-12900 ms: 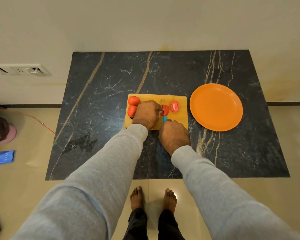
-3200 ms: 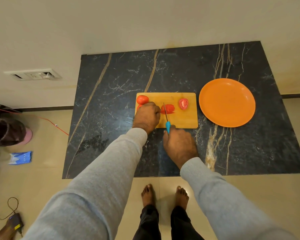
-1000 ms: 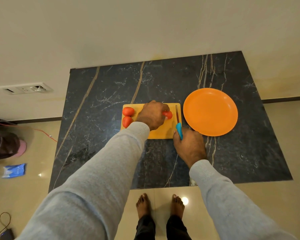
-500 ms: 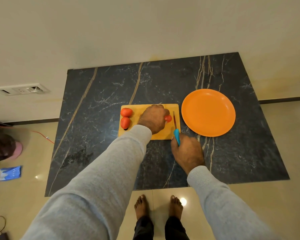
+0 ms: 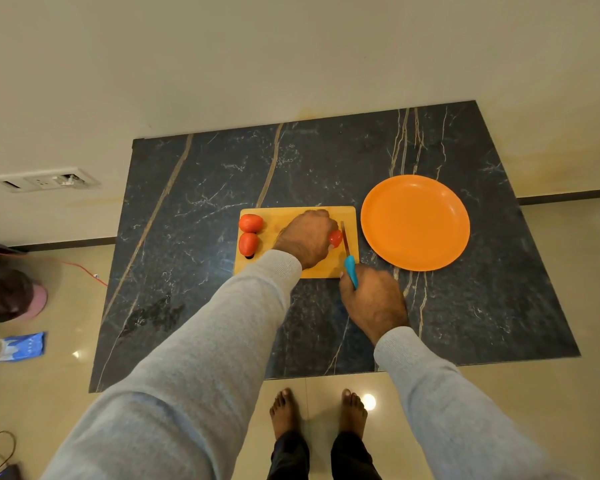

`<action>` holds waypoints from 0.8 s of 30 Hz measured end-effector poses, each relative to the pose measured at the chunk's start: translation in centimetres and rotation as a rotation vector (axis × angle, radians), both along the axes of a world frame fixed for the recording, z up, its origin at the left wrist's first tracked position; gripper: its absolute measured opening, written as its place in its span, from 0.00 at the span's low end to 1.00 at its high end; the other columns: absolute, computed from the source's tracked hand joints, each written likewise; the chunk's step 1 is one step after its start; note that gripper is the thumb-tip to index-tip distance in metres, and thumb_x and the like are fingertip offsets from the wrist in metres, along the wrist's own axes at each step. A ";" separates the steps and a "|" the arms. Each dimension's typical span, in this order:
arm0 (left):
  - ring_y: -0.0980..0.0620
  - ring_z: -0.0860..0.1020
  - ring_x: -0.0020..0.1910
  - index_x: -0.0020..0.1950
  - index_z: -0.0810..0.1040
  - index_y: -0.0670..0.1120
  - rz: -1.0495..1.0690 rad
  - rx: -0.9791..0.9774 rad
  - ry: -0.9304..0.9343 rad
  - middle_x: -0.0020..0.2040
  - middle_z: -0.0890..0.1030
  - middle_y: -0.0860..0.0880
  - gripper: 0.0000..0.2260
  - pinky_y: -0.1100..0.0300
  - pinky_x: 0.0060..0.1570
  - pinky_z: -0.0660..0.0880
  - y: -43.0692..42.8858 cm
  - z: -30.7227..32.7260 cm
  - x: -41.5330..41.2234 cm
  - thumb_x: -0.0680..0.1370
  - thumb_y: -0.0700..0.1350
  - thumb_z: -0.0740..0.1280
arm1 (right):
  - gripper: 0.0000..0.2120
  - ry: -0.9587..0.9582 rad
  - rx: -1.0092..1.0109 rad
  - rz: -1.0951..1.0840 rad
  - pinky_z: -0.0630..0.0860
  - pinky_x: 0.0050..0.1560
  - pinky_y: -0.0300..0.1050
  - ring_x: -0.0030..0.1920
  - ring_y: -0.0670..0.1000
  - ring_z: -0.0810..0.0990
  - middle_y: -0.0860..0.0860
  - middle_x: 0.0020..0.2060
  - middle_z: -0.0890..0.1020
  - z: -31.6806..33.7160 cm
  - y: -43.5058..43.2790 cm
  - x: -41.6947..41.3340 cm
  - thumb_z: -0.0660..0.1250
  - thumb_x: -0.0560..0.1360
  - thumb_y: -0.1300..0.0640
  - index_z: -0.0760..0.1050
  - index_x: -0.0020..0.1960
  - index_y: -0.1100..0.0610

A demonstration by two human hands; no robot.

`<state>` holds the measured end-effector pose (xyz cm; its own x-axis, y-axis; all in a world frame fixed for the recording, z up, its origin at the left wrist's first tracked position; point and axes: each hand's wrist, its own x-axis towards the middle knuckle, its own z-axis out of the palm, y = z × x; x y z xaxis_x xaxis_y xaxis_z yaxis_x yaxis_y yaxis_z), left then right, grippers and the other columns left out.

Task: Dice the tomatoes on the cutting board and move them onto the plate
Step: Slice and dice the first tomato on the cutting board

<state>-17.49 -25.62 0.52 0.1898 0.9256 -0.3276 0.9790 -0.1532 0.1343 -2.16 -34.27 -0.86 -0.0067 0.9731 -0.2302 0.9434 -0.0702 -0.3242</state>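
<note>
A wooden cutting board (image 5: 284, 216) lies on the dark marble slab (image 5: 205, 174). Two whole tomatoes (image 5: 250, 223) (image 5: 248, 244) sit at its left end. My left hand (image 5: 307, 237) covers the board's middle and holds a cut tomato piece (image 5: 335, 238) under its fingers. My right hand (image 5: 373, 299) grips a knife by its blue handle (image 5: 351, 271); the blade (image 5: 344, 237) lies just right of the piece, close to the board's right edge. An orange plate (image 5: 415, 222) with nothing on it sits right of the board.
The slab's front edge runs above my bare feet (image 5: 317, 410). A wall socket plate (image 5: 42, 180) is at the left. A dark bag (image 5: 4, 292), a red cable (image 5: 77, 268) and a blue packet (image 5: 21, 346) lie on the floor at the left.
My left hand gathered the cut tomato pieces toward the board's right side. The knife moved from the board's middle to its right edge, next to the held piece.
</note>
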 end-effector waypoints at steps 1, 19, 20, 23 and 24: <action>0.44 0.77 0.64 0.73 0.77 0.48 0.031 0.012 0.002 0.66 0.79 0.46 0.19 0.48 0.67 0.77 0.0 -0.1 0.1 0.83 0.51 0.69 | 0.22 -0.001 0.002 0.000 0.82 0.40 0.48 0.38 0.50 0.79 0.50 0.38 0.80 0.0 0.0 0.0 0.56 0.81 0.37 0.78 0.53 0.54; 0.44 0.76 0.69 0.75 0.76 0.48 0.046 0.053 -0.040 0.70 0.78 0.47 0.21 0.47 0.70 0.74 0.0 -0.3 0.2 0.83 0.52 0.69 | 0.21 -0.004 -0.030 -0.012 0.81 0.37 0.48 0.37 0.50 0.78 0.49 0.36 0.77 0.0 0.2 -0.1 0.56 0.81 0.38 0.78 0.51 0.53; 0.44 0.76 0.68 0.74 0.77 0.48 0.057 0.056 -0.044 0.70 0.78 0.47 0.20 0.47 0.70 0.74 -0.1 -0.4 0.2 0.83 0.52 0.69 | 0.21 -0.006 -0.029 -0.009 0.81 0.38 0.48 0.37 0.50 0.78 0.49 0.36 0.77 0.0 0.2 -0.1 0.56 0.81 0.38 0.78 0.51 0.53; 0.44 0.78 0.66 0.74 0.78 0.49 0.106 0.057 -0.068 0.68 0.80 0.47 0.19 0.47 0.69 0.76 -0.2 -0.7 0.1 0.83 0.52 0.69 | 0.21 -0.007 -0.012 0.005 0.82 0.38 0.49 0.36 0.50 0.79 0.49 0.35 0.78 0.0 0.2 -0.2 0.56 0.81 0.37 0.78 0.51 0.53; 0.44 0.79 0.65 0.74 0.78 0.49 0.118 0.053 -0.075 0.68 0.80 0.47 0.19 0.47 0.69 0.76 -0.2 -0.7 0.0 0.83 0.52 0.69 | 0.21 -0.010 -0.006 0.007 0.82 0.38 0.49 0.36 0.50 0.79 0.49 0.36 0.78 0.1 0.1 -0.3 0.56 0.82 0.38 0.78 0.52 0.53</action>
<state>-17.48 -25.82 -0.22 0.1011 0.9584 -0.2668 0.9781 -0.0467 0.2027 -2.44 -34.19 -0.79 -0.0114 0.9715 -0.2366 0.9470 -0.0655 -0.3144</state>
